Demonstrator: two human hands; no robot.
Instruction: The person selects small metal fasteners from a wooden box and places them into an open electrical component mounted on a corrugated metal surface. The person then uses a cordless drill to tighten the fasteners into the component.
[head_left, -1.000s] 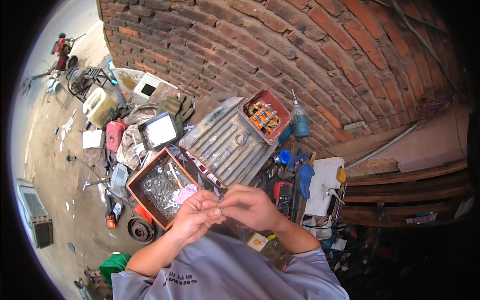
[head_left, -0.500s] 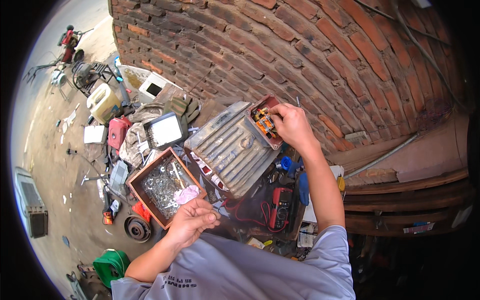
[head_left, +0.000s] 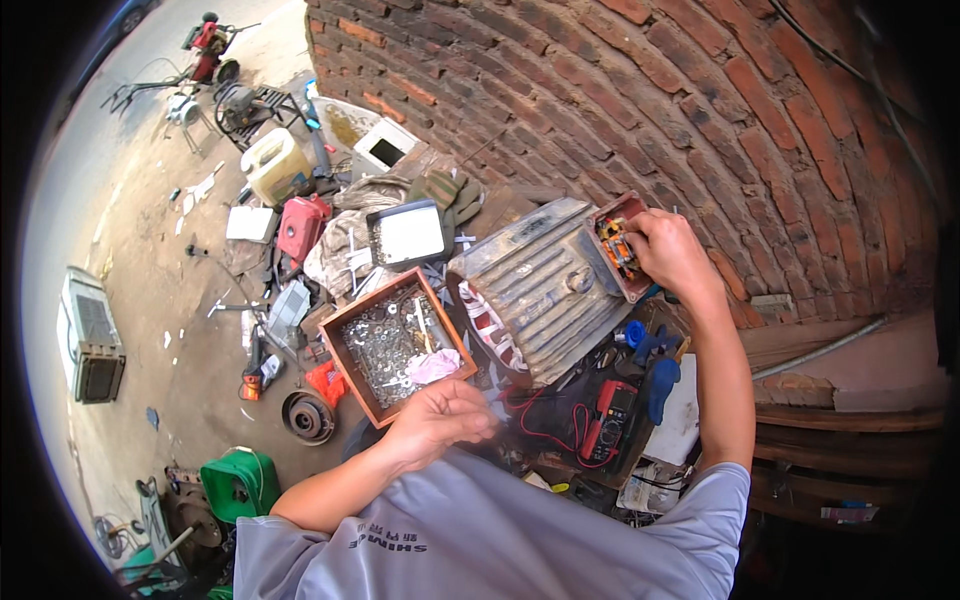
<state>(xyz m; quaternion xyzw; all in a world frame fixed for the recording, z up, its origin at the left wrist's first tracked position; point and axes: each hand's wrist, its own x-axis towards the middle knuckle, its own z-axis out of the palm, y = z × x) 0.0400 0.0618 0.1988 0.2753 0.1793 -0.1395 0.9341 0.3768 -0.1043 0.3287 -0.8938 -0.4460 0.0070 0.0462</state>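
Observation:
My right hand reaches into the open reddish terminal box on the ribbed grey motor housing. Its fingertips are pinched against the orange and yellow parts inside; what they grip is hidden. My left hand hovers at the near edge of a wooden box full of washers, nuts and other small metal pieces. Thumb and fingers are drawn together there, and anything small between them is too blurred to name. A crumpled pink cloth lies on the hardware beside that hand.
A red multimeter with red leads lies right of my body, near blue-handled pliers. Beyond the wooden box are a dark tray, a red canister and a pale jerrycan. A brick wall rises behind the motor.
The whole view has swung, so everything sits farther right in the picture. My right hand stays at the terminal box; my left hand remains near the wooden box, its fingers still drawn together.

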